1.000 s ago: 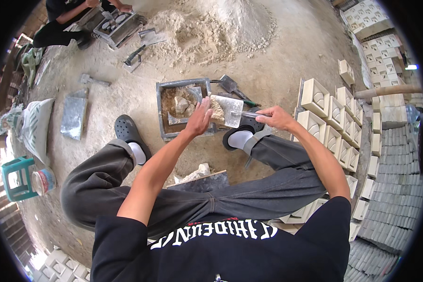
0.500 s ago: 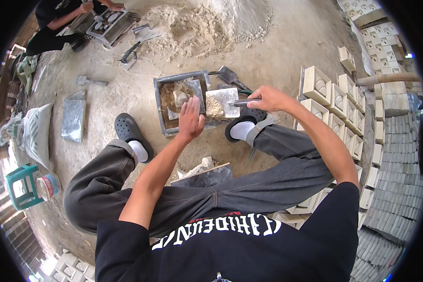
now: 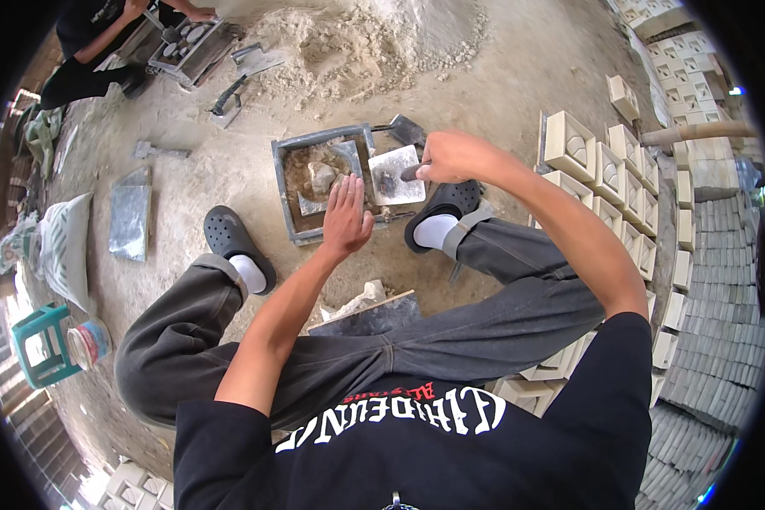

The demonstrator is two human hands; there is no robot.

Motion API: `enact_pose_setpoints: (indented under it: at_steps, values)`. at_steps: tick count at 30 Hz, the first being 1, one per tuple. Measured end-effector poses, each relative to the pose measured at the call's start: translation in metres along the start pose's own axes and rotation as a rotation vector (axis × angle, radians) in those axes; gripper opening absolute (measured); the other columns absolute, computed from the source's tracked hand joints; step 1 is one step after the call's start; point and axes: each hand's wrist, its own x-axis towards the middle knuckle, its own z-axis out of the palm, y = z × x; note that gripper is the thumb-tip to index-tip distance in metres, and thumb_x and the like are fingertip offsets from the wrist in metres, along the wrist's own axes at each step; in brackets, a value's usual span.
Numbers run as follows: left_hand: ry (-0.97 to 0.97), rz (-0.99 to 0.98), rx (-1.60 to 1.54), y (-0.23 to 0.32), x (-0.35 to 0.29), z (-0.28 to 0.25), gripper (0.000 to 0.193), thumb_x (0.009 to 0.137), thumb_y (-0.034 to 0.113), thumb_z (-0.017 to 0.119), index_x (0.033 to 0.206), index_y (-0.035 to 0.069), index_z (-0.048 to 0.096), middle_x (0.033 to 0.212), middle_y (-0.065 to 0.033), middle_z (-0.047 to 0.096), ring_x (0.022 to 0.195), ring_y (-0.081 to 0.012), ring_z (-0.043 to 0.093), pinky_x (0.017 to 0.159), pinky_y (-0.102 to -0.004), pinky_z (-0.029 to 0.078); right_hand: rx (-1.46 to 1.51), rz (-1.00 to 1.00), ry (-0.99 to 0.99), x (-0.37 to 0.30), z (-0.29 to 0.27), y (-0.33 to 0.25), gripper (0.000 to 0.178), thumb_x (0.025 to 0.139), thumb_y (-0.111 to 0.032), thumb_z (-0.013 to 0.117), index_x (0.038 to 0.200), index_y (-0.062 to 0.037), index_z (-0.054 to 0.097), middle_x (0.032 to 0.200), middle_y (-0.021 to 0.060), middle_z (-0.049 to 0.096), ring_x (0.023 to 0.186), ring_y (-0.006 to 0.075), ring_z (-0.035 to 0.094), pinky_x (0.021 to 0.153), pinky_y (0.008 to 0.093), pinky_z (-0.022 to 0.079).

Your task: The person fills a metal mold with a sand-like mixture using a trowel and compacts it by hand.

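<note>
Between my feet lies a square mould frame [image 3: 282,191] with a grey inner plate and sandy mix in it. A pale lump [image 3: 321,177] rests inside. My left hand [image 3: 346,223] lies over the frame's right part, fingers stretched out and close together, holding nothing. My right hand [image 3: 450,159] is wrapped round the dark handle of a trowel [image 3: 398,178]. Its pale square blade is beside the frame's right wall, close to my left fingertips. The side facing up bears only a dark smear. What lies under the blade is hidden.
A heap of sandy mix [image 3: 340,59] spreads ahead. Another trowel [image 3: 407,130] lies beyond the frame. Patterned cast blocks [image 3: 569,144] stand in rows at right. A person works at another mould [image 3: 183,55] at far left. A teal stool [image 3: 42,344] and a bucket are at left.
The trowel has tilted over, and the mix that lay on its blade no longer shows. My right hand has moved left and up, its wrist turned. My left hand has stayed in place.
</note>
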Motion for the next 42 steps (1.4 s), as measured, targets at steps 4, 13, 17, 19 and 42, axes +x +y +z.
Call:
enact_pose_setpoints:
  at_steps: [4,13,17,19,42]
  values:
    - [0.026,0.132,-0.046,0.009,-0.003,-0.005,0.065,0.085,0.021,0.047,0.142,-0.004,0.031,0.148,-0.0216,0.032,0.14,-0.0327,0.026,0.116,-0.044,0.016,-0.008,-0.032,0.107,-0.01,-0.006,-0.01,0.029,0.075,-0.023,0.064,0.076,0.0061,0.068,0.078,0.0256,0.065,0.074,0.0396,0.065,0.068,0.0463,0.053]
    - [-0.294,0.55,0.139,0.042,-0.005,0.021,0.069,0.088,0.04,0.054,0.142,0.001,0.035,0.15,-0.0131,0.032,0.14,-0.0255,0.028,0.115,-0.0413,0.021,0.071,0.065,0.22,-0.033,0.0,0.001,0.03,0.082,-0.03,0.064,0.086,-0.0012,0.07,0.075,0.0226,0.064,0.073,0.0384,0.063,0.069,0.0445,0.049]
    - [-0.304,0.473,0.148,0.032,-0.003,0.013,0.077,0.086,0.048,0.055,0.144,0.002,0.032,0.152,-0.0115,0.029,0.142,-0.0242,0.023,0.116,-0.0398,0.019,0.126,0.11,0.164,-0.035,0.0,0.004,0.03,0.082,-0.03,0.063,0.087,-0.0017,0.07,0.072,0.0218,0.063,0.069,0.0372,0.062,0.066,0.0438,0.048]
    - [-0.289,0.394,0.151,0.023,-0.006,0.009,0.078,0.086,0.049,0.055,0.144,0.002,0.032,0.152,-0.0114,0.028,0.142,-0.0244,0.023,0.116,-0.0398,0.017,0.225,0.091,0.197,-0.037,0.0,0.007,0.03,0.083,-0.03,0.063,0.087,-0.0016,0.07,0.069,0.0211,0.062,0.066,0.0364,0.061,0.064,0.0431,0.046]
    - [-0.218,-0.02,0.291,-0.008,0.089,0.011,0.083,0.092,0.061,0.036,0.145,-0.002,0.027,0.152,-0.0192,0.026,0.144,-0.0306,0.018,0.117,-0.0426,0.012,0.283,0.325,0.36,-0.05,-0.007,0.043,0.035,0.085,-0.036,0.062,0.105,-0.0088,0.071,0.073,0.02,0.064,0.068,0.0349,0.063,0.066,0.0397,0.048]
